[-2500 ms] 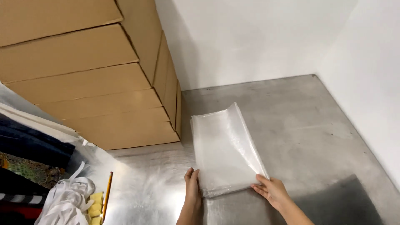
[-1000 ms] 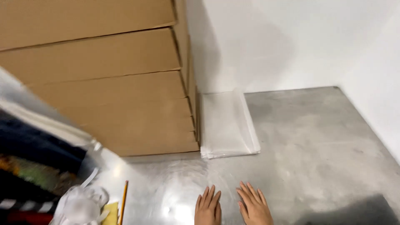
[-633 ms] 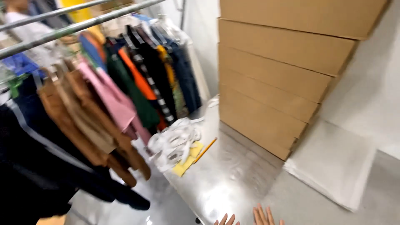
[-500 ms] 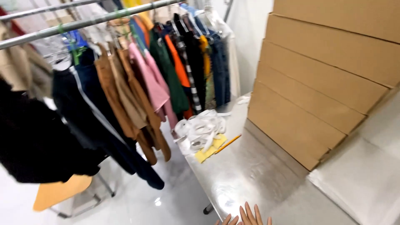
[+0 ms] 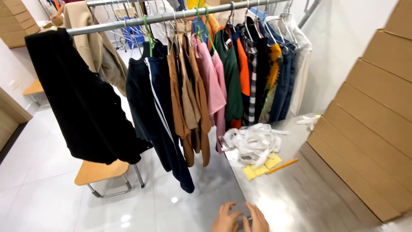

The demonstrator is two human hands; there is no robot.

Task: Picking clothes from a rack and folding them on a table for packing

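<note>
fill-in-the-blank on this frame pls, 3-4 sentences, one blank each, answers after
1. Both hands, left hand and right hand, sit at the near edge of the ____ table.
2. The pencil lies next to yellow ____.
3. The garments hang from a metal ____.
4. Stacked against the wall at the right are flat cardboard ____.

Answers: metal; notes; rail; boxes

Rack: metal clothes rail (image 5: 128, 21) with hung garments (image 5: 193, 86), well beyond the fingers.
Boxes: stacked cardboard cartons (image 5: 377, 129), far right.
Seat: wooden stool (image 5: 101, 172), left.
Pencil: orange pencil (image 5: 281, 166), ahead right.
</note>
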